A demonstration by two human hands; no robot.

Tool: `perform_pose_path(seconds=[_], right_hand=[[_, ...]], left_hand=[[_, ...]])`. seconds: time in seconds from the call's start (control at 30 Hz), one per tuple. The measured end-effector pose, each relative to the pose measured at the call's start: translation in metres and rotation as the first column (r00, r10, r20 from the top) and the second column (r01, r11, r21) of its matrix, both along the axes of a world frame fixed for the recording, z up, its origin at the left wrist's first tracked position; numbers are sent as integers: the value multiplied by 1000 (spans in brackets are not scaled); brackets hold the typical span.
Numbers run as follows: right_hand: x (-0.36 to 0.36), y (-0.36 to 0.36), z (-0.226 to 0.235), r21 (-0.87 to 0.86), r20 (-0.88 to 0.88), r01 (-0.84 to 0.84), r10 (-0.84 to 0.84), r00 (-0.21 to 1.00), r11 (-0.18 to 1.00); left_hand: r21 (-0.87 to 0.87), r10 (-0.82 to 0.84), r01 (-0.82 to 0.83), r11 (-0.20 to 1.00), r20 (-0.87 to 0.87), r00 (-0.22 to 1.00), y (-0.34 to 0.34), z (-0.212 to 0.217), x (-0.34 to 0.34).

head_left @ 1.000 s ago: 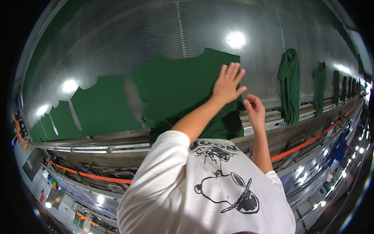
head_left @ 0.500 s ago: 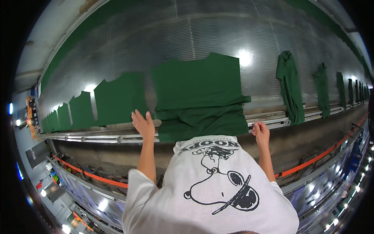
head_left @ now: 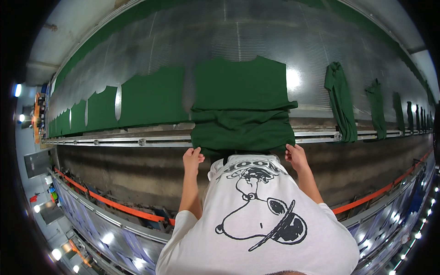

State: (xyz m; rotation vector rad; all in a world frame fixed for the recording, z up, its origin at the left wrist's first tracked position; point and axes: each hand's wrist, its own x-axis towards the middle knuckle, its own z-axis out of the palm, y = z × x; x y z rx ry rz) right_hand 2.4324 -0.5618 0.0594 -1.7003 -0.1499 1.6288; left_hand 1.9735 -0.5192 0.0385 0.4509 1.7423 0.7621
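In front of me a green fabric panel [head_left: 240, 85] lies on the long grey metal table [head_left: 220, 41]. Its far part is smooth; its near part is rumpled, with a fold across it, and hangs over the table's front rail. My left hand [head_left: 193, 158] pinches the near left corner of the panel. At the near right corner my right hand [head_left: 295, 156] is closed on the cloth, thumb and fingers together. The edge of the panel between my hands hangs close to my white shirt.
Several flat green panels [head_left: 152, 96] line the table to the left. On the right, bunched green pieces [head_left: 340, 103] lie across the metal front rail [head_left: 316, 135]. More green cloth runs along the far edge. Orange rails [head_left: 123, 208] pass on both sides behind me.
My left hand has moved from the open position over the rail to the panel's near left corner and closed on it. My right hand has shifted left onto the other corner.
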Motion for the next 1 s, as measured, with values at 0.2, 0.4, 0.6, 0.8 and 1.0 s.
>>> perform_pose_path(seconds=[0.2,0.4,0.6,0.8,1.0], right_hand=[[2,-8,107,395,189,3,-85,978,919],[-2,-10,178,579,275,62,-266,924,813],[-13,-27,201,625,383,-14,-291,876,780],[-6,-33,202,391,776,-451,-24,630,803],[9,21,196,435,712,-424,-15,702,795]], left_hand=[[441,-119,44,896,145,982,2,109,-35],[682,-72,-24,731,111,991,17,157,-54],[689,-162,26,724,134,978,25,192,-54],[527,-322,616,586,-547,773,29,201,-62],[550,-180,260,793,-195,964,65,176,-38]])
